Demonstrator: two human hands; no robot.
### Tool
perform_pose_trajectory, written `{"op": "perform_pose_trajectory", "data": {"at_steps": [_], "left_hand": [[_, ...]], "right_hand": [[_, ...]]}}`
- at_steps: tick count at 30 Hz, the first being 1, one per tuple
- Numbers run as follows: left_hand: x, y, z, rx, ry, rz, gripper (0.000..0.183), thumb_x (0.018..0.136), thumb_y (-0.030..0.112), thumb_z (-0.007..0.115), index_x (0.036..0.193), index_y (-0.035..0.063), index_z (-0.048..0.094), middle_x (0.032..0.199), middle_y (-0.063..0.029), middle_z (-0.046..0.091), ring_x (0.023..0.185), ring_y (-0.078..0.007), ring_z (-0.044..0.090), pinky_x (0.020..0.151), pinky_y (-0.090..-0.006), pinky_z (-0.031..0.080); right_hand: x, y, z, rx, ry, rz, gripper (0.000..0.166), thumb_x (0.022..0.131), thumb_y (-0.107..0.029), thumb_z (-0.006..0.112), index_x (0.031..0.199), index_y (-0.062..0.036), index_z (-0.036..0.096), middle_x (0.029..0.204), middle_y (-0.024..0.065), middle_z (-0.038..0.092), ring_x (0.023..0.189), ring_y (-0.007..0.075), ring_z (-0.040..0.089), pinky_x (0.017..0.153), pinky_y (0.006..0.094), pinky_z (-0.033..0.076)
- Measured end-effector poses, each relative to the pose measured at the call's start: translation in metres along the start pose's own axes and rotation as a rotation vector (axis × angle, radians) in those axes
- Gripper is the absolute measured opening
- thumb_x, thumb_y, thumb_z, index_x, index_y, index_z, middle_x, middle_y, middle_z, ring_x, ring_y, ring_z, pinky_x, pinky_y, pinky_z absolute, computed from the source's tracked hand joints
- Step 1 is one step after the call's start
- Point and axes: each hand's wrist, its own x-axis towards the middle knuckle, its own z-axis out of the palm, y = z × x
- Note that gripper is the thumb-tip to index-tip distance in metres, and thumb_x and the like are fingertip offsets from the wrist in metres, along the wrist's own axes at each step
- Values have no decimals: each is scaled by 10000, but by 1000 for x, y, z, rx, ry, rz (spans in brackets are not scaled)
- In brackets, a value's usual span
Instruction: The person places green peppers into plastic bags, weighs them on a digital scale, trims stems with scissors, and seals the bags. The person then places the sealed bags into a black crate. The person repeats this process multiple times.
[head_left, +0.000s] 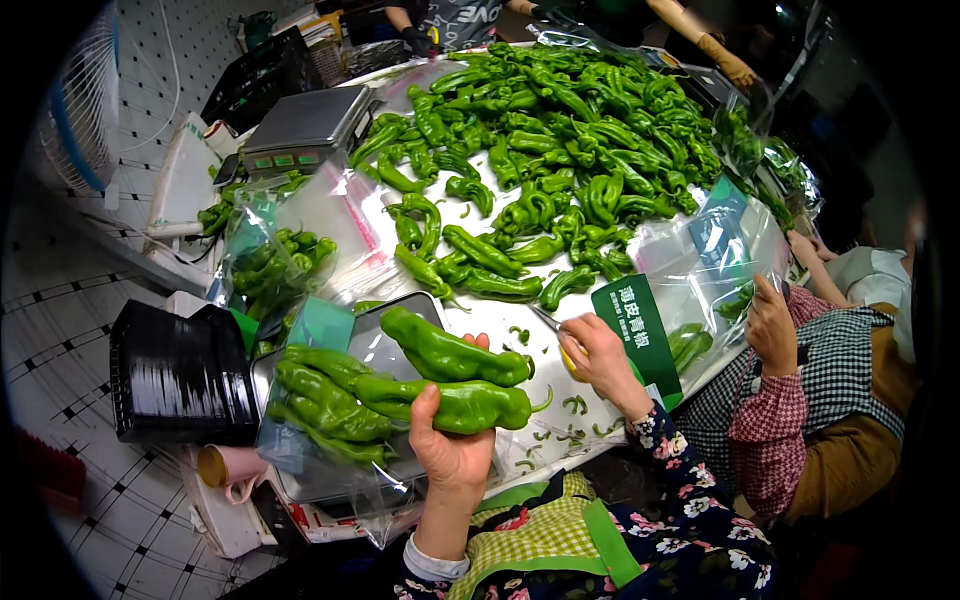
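Note:
Two green peppers (457, 405) lie in my left hand (454, 442), one above the other, the lower with a curved stem. Beneath them, a clear plastic bag holding several green peppers (322, 405) rests on a metal scale tray (300, 484). My right hand (600, 352) grips scissors (547, 319), their blades pointing up-left at loose peppers (495, 281); a yellow handle part shows under the fingers. Cut stem pieces (574, 405) are scattered on the white table (502, 461) below that hand. A green printed card (637, 337) lies just right of it.
A large heap of peppers (570, 127) covers the table's far side. A second scale (311, 124), clear bags (352, 217) and black plastic trays (184, 375) stand left, with a pink mug (229, 469) near the edge. A co-worker's hand (772, 326) is close on the right.

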Motion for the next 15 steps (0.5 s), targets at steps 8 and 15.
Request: {"op": "perform_pose_trajectory", "data": {"at_steps": [8, 15], "left_hand": [[5, 26, -2, -191, -49, 43, 628, 818, 290, 603, 1368, 87, 379, 1371, -120, 439, 1273, -265, 413, 1069, -572, 279], [-3, 44, 1, -167, -91, 249, 608, 788, 262, 617, 1340, 114, 411, 1287, -56, 503, 1226, -220, 455, 1057, -537, 308]], "right_hand": [[-29, 70, 33, -406, 42, 8, 275, 681, 19, 566, 949, -2, 504, 846, 190, 546, 798, 365, 550, 665, 440, 467], [-26, 23, 8, 226, -223, 245, 126, 721, -58, 643, 772, 5, 547, 612, 41, 562, 560, 113, 564, 505, 264, 438]]}}
